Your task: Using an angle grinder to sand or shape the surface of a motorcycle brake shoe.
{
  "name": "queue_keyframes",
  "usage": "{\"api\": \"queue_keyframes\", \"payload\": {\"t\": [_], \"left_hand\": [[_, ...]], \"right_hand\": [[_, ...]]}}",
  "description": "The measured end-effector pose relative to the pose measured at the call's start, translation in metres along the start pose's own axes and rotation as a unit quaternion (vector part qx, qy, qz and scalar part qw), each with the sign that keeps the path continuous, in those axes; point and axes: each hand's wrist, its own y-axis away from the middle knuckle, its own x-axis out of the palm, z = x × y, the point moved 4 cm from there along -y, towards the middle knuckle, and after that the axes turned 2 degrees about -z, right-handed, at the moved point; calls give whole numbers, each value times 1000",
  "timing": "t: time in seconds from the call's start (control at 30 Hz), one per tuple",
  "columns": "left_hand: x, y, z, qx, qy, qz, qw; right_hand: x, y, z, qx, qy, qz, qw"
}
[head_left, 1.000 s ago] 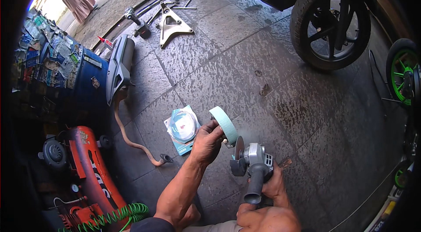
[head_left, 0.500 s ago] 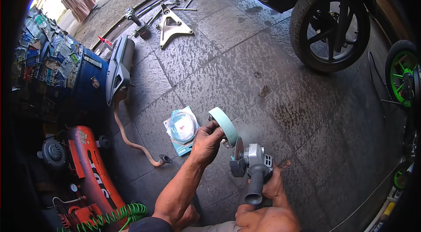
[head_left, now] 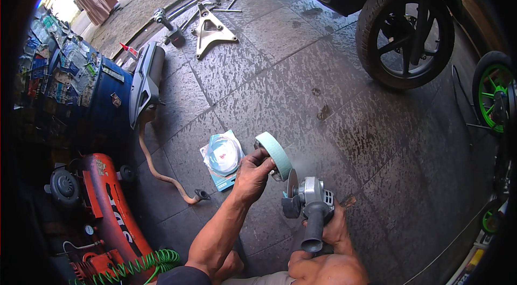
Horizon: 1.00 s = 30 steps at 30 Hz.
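My left hand (head_left: 256, 174) is closed on a brake shoe (head_left: 273, 151), a curved piece with a pale green lining on its outer face. In my right hand (head_left: 337, 226) is a grey angle grinder (head_left: 314, 203), gripped by its body and partly hidden by it. The grinder's disc (head_left: 292, 183) stands upright against the lower end of the shoe, and a faint haze of dust hangs beside it. Left of my left hand, an opened blister pack (head_left: 223, 157) with a clear round shell lies on the floor.
On the left are an exhaust pipe with muffler (head_left: 148, 80), a blue drum (head_left: 111, 96) and an orange air compressor (head_left: 116, 204) with a green coiled hose (head_left: 145, 264). Farther off lie a metal bracket (head_left: 207, 32) and a cordless tool (head_left: 171, 32). A scooter's wheel (head_left: 405, 37) stands far right.
Both hands, the brake shoe and the grinder stay almost in place. The person in the distance has shifted slightly.
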Motion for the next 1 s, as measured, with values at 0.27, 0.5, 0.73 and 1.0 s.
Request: {"api": "queue_keyframes", "payload": {"t": [0.27, 0.5, 0.73, 1.0], "left_hand": [[5, 1, -3, 10, -17, 7, 1000], [4, -1, 1, 12, -35, 5, 999], [8, 0, -4, 10, -66, 3, 998], [7, -1, -3, 17, -88, 3, 996]], "right_hand": [[0, 2, -9, 7, -25, -10, 1000], [-1, 1, -7, 9, -2, -7, 1000], [-1, 1, -13, 4, 0, -7, 1000], [0, 1, -13, 12, -13, -9, 1000]]}}
